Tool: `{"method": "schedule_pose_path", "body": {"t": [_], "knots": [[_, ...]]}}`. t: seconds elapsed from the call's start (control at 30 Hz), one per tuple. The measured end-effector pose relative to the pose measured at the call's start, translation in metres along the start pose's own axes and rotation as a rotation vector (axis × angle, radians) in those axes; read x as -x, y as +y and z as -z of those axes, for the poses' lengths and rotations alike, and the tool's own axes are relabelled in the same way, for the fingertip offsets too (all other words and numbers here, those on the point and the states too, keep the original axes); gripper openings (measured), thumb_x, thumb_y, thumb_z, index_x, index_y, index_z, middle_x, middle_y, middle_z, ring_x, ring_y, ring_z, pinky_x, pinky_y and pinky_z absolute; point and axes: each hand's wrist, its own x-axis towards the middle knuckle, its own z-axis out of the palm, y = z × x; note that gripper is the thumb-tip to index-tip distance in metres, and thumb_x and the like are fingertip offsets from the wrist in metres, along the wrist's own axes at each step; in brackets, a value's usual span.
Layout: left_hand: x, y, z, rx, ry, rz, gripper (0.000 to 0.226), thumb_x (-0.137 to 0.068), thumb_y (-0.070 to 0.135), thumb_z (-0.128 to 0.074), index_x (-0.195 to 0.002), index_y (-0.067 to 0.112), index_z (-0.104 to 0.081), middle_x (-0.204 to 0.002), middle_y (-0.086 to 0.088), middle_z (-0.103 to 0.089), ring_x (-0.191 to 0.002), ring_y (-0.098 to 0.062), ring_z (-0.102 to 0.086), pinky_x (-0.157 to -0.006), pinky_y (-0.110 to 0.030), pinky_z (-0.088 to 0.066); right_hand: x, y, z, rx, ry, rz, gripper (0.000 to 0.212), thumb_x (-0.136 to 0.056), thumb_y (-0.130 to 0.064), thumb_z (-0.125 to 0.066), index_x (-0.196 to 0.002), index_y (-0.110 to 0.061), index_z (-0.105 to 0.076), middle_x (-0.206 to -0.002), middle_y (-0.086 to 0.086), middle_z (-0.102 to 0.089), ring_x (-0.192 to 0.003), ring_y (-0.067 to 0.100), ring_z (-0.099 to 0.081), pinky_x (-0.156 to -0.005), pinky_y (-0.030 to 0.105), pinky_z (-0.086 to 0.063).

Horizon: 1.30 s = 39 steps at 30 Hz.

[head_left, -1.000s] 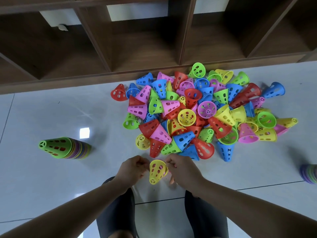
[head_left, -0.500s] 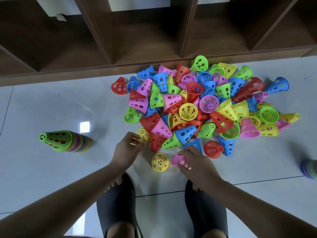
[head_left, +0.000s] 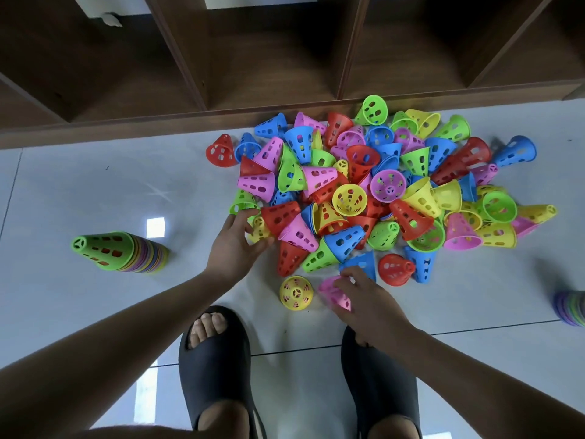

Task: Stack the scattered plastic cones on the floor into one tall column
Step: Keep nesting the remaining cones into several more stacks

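Tiled floor (head_left: 95, 191), right fingers (head_left: 349, 274) gripping pink cone (head_left: 330, 291), yellow cone (head_left: 296, 293) beside

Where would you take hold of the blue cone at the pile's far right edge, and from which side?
I'd pinch the blue cone at its wide rim, coming from the right: it lies on its side, mouth facing bare floor, narrow end pointing into the pile.
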Motion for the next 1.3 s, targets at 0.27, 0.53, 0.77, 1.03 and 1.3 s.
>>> {"method": "schedule_pose_path", "body": {"t": [0.27,0.53,0.77,1.03,1.3], "knots": [[-0.006,-0.016,0.001,-0.068,-0.057,-0.039,0.046,-0.081,0.042,-0.090,-0.116,0.024,-0.067,-0.121,0.002,-0.061,-0.103,-0.025,-0.066,-0.082,-0.040,-0.058,0.000,-0.009,0.017,-0.367,0.105,-0.157,0.011,-0.108,-0.038,-0.051,-0.113,-0.036,-0.061,-0.093,-0.012,-0.069,-0.080,0.010,-0.065,-0.070,0.038,-0.058],[0.029,-0.024,0.020,0.031,0.017,-0.004,0.027,-0.088,0.040,-0.084,-0.108,0.029,-0.069,-0.105,0.014,-0.070,-0.097,-0.005,-0.067,-0.075,-0.034,-0.058,-0.009,-0.037,0.038,-0.982,-0.042,-0.273,0.020,-0.107,-0.023,-0.058,-0.090,-0.012,-0.061,-0.070,-0.003,-0.065,-0.056,0.010,-0.051,-0.055,0.026,-0.040],[0.072,0.015,0.047,0.179,-0.024,0.009,0.023,-0.092,0.032,-0.082,-0.110,0.033,-0.068,-0.110,0.013,-0.073,-0.105,-0.012,-0.066,-0.079,-0.035,-0.057,-0.027,-0.057,0.032,-1.262,-0.099,-0.379,0.022,-0.109,-0.021,-0.057,-0.099,-0.001,-0.061,-0.075,0.019,-0.071,-0.066,0.034,-0.071,-0.056,0.037,-0.056],[0.087,0.056,0.042,0.244,-0.191,-0.195,0.032,-0.091,0.029,-0.084,-0.118,0.033,-0.069,-0.115,0.015,-0.070,-0.103,-0.018,-0.067,-0.078,-0.032,-0.054,-0.033,-0.046,0.022,-1.403,-0.095,-0.572,0.017,-0.103,0.003,-0.055,-0.119,0.001,-0.061,-0.106,0.026,-0.076,-0.088,0.034,-0.080,-0.076,0.041,-0.067],[0.084,0.038,0.005,0.047,-0.387,-0.314,0.048,-0.085,0.046,-0.078,-0.129,0.035,-0.065,-0.120,0.023,-0.061,-0.102,0.002,-0.059,-0.080,-0.013,-0.048,-0.009,-0.021,0.027,-0.805,0.257,-0.446,0.015,-0.100,-0.017,-0.064,-0.101,-0.030,-0.069,-0.096,-0.012,-0.072,-0.063,0.014,-0.071,-0.056,0.031,-0.057]]}}
